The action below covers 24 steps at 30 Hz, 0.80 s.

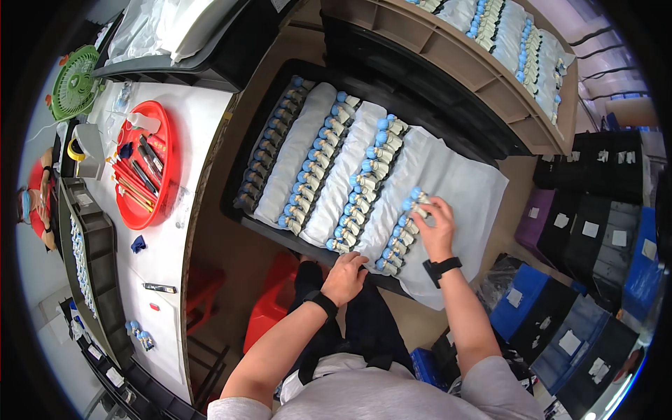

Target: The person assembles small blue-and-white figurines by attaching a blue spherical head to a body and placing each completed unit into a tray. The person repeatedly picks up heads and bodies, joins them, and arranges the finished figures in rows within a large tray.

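A black tray lies before me, holding several rows of small figurines with blue heads and cream bodies. Rolls of white padding separate the rows. My right hand pinches a figurine at the far end of the rightmost row; its fingers cover part of the body. My left hand is curled at the tray's near rim, fingertips touching the edge beside the padding. A white sheet spreads over the tray's right side and hangs past its edge.
A brown tray of similar figurines stands beyond. On the left table, a red basin holds brushes and pens. A red stool stands nearby. Storage boxes stack at right. Another person sits far left.
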Available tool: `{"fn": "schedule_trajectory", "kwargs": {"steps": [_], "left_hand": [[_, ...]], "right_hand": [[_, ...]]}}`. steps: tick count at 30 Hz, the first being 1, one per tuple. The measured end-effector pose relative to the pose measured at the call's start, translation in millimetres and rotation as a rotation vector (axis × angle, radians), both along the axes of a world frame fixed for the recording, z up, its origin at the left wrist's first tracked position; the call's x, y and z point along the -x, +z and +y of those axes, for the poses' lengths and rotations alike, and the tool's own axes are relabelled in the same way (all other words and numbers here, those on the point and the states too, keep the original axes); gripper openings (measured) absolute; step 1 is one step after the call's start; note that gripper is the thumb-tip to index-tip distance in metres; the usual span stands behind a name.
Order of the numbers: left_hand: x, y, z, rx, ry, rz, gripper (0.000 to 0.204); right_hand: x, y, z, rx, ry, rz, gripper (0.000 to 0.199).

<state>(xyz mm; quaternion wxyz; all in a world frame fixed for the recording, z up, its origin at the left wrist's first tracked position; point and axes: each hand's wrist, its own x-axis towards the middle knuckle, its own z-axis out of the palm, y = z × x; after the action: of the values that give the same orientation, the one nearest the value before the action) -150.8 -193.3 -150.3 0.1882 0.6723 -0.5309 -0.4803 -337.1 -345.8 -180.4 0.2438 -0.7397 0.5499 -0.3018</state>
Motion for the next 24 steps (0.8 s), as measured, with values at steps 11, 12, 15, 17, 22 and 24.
{"fn": "schedule_trajectory", "kwargs": {"steps": [11, 12, 15, 17, 22, 24], "left_hand": [[5.1, 4.5, -10.7, -0.009, -0.001, 0.011, 0.026], [5.2, 4.1, -10.8, -0.009, 0.003, 0.016, 0.026], [5.3, 2.7, -10.7, -0.005, 0.014, 0.032, 0.026], [6.6, 2.4, -11.3, 0.003, 0.022, 0.042, 0.027], [5.2, 4.8, -12.3, 0.008, 0.045, 0.047, 0.027], [4.4, 4.7, -11.5, 0.006, 0.05, 0.046, 0.027]], "right_hand": [[28.6, -39.4, 5.0, -0.081, 0.076, 0.114, 0.024], [28.0, -39.1, 4.1, -0.082, 0.086, 0.113, 0.024], [29.7, -41.3, 1.1, -0.1, 0.138, 0.078, 0.021], [34.1, -38.3, -3.1, -0.117, 0.185, 0.051, 0.02], [-0.8, -8.9, -17.1, 0.046, 0.173, 0.063, 0.017], [-30.8, -5.8, -25.9, 0.031, 0.196, -0.005, 0.016]]}}
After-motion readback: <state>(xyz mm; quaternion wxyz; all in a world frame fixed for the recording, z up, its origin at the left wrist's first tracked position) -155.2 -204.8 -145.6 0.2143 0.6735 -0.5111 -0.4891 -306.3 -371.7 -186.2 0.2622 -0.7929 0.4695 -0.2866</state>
